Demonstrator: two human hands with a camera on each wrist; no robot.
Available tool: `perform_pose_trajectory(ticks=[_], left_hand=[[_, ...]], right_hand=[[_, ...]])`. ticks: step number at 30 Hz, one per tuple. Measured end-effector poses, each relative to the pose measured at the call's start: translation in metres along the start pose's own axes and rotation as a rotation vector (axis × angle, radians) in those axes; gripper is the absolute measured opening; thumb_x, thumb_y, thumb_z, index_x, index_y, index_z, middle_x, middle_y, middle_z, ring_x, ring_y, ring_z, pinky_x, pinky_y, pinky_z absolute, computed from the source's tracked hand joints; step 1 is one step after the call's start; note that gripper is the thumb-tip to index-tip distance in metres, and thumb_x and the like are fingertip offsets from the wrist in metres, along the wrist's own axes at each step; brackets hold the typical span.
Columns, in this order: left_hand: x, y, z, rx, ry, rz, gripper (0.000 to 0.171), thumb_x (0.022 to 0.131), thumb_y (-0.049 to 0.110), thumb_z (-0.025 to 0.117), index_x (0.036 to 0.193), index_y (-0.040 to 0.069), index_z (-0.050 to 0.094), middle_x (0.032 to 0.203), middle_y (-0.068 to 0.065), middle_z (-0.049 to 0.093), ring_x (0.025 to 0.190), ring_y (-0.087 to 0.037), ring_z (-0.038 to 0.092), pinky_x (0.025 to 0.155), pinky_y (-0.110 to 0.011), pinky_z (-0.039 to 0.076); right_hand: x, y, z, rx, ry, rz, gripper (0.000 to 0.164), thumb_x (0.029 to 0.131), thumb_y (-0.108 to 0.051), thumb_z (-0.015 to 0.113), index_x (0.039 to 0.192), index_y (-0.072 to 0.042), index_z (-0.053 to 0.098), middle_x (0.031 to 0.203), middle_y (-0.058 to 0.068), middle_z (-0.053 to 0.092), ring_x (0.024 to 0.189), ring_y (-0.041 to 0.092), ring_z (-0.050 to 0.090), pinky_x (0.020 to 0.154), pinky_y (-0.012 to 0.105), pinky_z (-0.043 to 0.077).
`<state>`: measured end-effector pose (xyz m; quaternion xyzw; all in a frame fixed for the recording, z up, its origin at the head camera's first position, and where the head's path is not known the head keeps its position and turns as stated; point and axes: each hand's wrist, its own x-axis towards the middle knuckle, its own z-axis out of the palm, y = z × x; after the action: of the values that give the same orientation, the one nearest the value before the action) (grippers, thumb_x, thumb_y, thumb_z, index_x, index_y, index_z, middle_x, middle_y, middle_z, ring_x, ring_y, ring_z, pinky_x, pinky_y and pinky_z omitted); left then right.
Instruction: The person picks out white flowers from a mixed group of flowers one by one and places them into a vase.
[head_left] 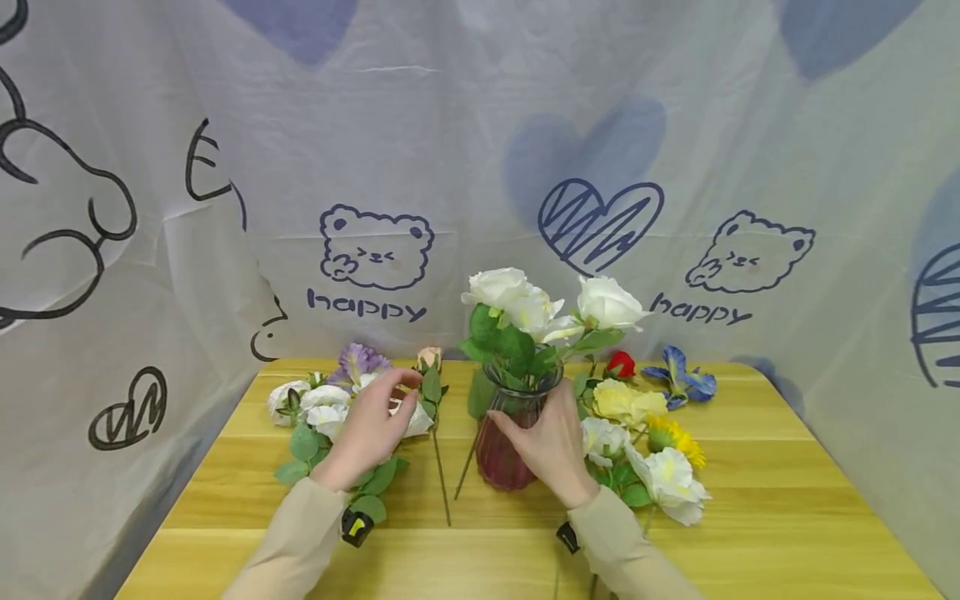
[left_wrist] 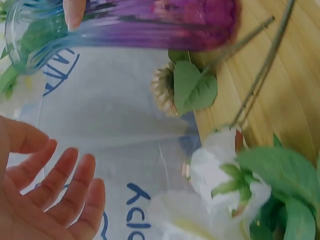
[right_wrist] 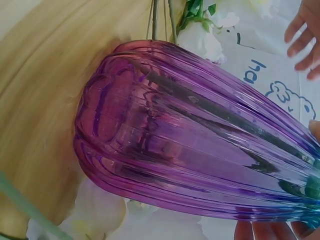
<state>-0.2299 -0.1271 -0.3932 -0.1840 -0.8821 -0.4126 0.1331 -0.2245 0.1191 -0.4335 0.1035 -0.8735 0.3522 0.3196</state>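
Gripped the vase (head_left: pixel 513 437) with the right hand (head_left: pixel 551 446), fingers and thumb wrapped round its right side, most likely to steady it upright under the top-heavy stems. Stood it near the middle of the table (head_left: pixel 787 500), a little toward the far edge, between two lots of loose flowers. Already had three white roses (head_left: pixel 607 302) in it, heads leaning left and right above the rim.

Held the left hand (head_left: pixel 367 429) open over the heap of white flowers (head_left: pixel 322 408) on the left, fingers loosely spread and holding nothing in the wrist view; could not tell whether the palm touched the blooms beneath. Brought its fingertips close to a pink bud (head_left: pixel 430 358), with that bud's long stem running toward the near edge just left of the vase. Left a purple flower (head_left: pixel 360 360) at the far side of that heap.

Laid the rest just right of the vase, seemingly for easy reach: a yellow flower (head_left: pixel 622 400), a sunflower (head_left: pixel 678 437), a red bud (head_left: pixel 621 364), a blue flower (head_left: pixel 682 383) furthest off, and a white rose (head_left: pixel 671 479) nearest. Hung a printed cloth (head_left: pixel 450 150) behind and beside the table.
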Motion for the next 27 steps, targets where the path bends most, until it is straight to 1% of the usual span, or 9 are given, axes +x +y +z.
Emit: perform_pose_trajectory(ticks=[5,8,11,14,17,20,22,25,27], left_hand=[[-0.009,-0.006,-0.008,0.105,0.039,-0.029,0.024,0.095,0.012,0.051,0.118,0.011,0.058,0.111,-0.005,0.062,0.092,-0.020,0.059,0.078,-0.041,0.053],[-0.016,-0.012,-0.012,0.181,0.049,-0.022,0.025,0.094,0.013,0.051,0.118,0.011,0.058,0.112,-0.006,0.062,0.091,-0.020,0.060,0.075,-0.040,0.054],[-0.024,-0.017,-0.018,0.255,0.066,-0.002,0.025,0.093,0.013,0.052,0.117,0.011,0.059,0.110,-0.006,0.063,0.090,-0.021,0.061,0.071,-0.041,0.054],[-0.033,-0.020,-0.024,0.324,0.098,0.020,0.022,0.092,0.011,0.054,0.113,0.009,0.060,0.104,-0.006,0.063,0.087,-0.023,0.061,0.068,-0.042,0.054],[-0.043,-0.023,-0.032,0.380,0.118,0.015,0.018,0.090,0.010,0.057,0.108,0.008,0.058,0.097,-0.007,0.062,0.073,-0.021,0.058,0.057,-0.037,0.051],[-0.054,-0.024,-0.041,0.423,0.102,-0.024,0.017,0.089,0.011,0.059,0.105,0.007,0.055,0.092,-0.008,0.059,0.060,-0.016,0.049,0.047,-0.030,0.043],[-0.062,-0.025,-0.046,0.448,0.080,-0.057,0.016,0.088,0.011,0.060,0.102,0.007,0.054,0.089,-0.008,0.057,0.056,-0.014,0.044,0.044,-0.027,0.038],[-0.073,-0.029,-0.052,0.490,0.043,-0.086,0.014,0.086,0.012,0.062,0.098,0.008,0.055,0.087,-0.006,0.056,0.057,-0.014,0.044,0.045,-0.028,0.038],[-0.080,-0.031,-0.054,0.513,0.017,-0.100,0.014,0.085,0.013,0.064,0.095,0.009,0.056,0.088,-0.005,0.056,0.061,-0.015,0.049,0.047,-0.030,0.041]], right_hand=[[0.001,0.004,-0.004,-0.018,0.001,0.028,0.093,0.074,-0.055,0.072,0.139,-0.002,0.032,0.120,0.015,0.047,0.105,0.028,0.050,0.086,0.047,0.050],[0.000,0.006,-0.005,-0.028,0.003,0.032,0.095,0.073,-0.057,0.072,0.139,-0.002,0.032,0.118,0.015,0.047,0.104,0.028,0.050,0.083,0.046,0.051],[-0.003,0.006,-0.007,-0.019,-0.020,0.041,0.098,0.072,-0.059,0.071,0.140,-0.002,0.030,0.121,0.016,0.047,0.107,0.029,0.050,0.086,0.047,0.050],[-0.008,0.007,-0.012,0.021,-0.067,0.074,0.096,0.074,-0.058,0.071,0.141,-0.003,0.030,0.123,0.015,0.045,0.110,0.029,0.049,0.090,0.048,0.048],[-0.013,0.009,-0.017,0.100,-0.102,0.100,0.089,0.075,-0.054,0.072,0.138,-0.004,0.032,0.123,0.014,0.044,0.112,0.027,0.048,0.093,0.047,0.048],[-0.017,0.009,-0.021,0.179,-0.121,0.105,0.084,0.077,-0.049,0.072,0.137,-0.005,0.034,0.124,0.012,0.042,0.115,0.023,0.045,0.097,0.042,0.047],[-0.018,0.008,-0.022,0.218,-0.128,0.110,0.084,0.077,-0.048,0.072,0.138,-0.006,0.032,0.127,0.011,0.041,0.119,0.021,0.043,0.100,0.041,0.045],[-0.020,0.006,-0.023,0.259,-0.125,0.123,0.084,0.078,-0.046,0.073,0.139,-0.007,0.031,0.130,0.011,0.039,0.123,0.021,0.041,0.102,0.041,0.043],[-0.021,0.005,-0.023,0.279,-0.118,0.132,0.083,0.078,-0.045,0.073,0.140,-0.008,0.031,0.131,0.011,0.040,0.123,0.022,0.040,0.102,0.041,0.042]])
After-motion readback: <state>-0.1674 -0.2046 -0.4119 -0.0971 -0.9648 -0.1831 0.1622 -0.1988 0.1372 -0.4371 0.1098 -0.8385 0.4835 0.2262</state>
